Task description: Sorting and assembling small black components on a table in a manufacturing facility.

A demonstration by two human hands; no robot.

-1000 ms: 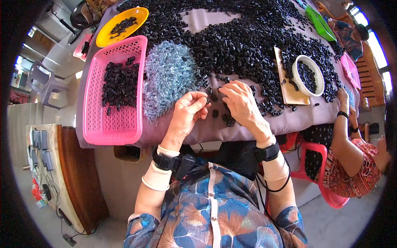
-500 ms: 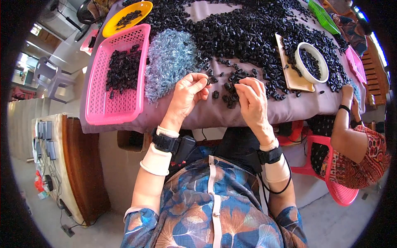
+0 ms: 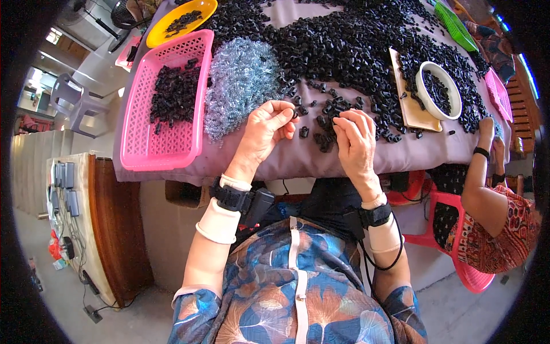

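Note:
My left hand (image 3: 266, 126) is closed in a pinch, thumb against forefinger, on a small black plastic piece (image 3: 295, 114) just above the cloth. To its right, my right hand (image 3: 356, 140) has its fingertips drawn together over the near edge of a loose cluster of black plastic pieces (image 3: 337, 106). Whatever lies between those fingertips is too small and dark to make out. A heap of clear bluish small pieces (image 3: 240, 80) lies beyond my left hand. The big pile of black pieces (image 3: 344, 51) spreads over the far side of the table.
A pink basket (image 3: 134, 150) with black pieces stands at the left, a yellow plate (image 3: 205, 16) behind it. On the right, a white bowl (image 3: 456, 109) sits at a board (image 3: 421, 121). Another person's hand (image 3: 487, 127) works at the table's right end, near a pink tray (image 3: 497, 94).
The table and its things have shifted slightly in the picture. Both hands keep nearly the same poses, the left one still pinching its small black piece.

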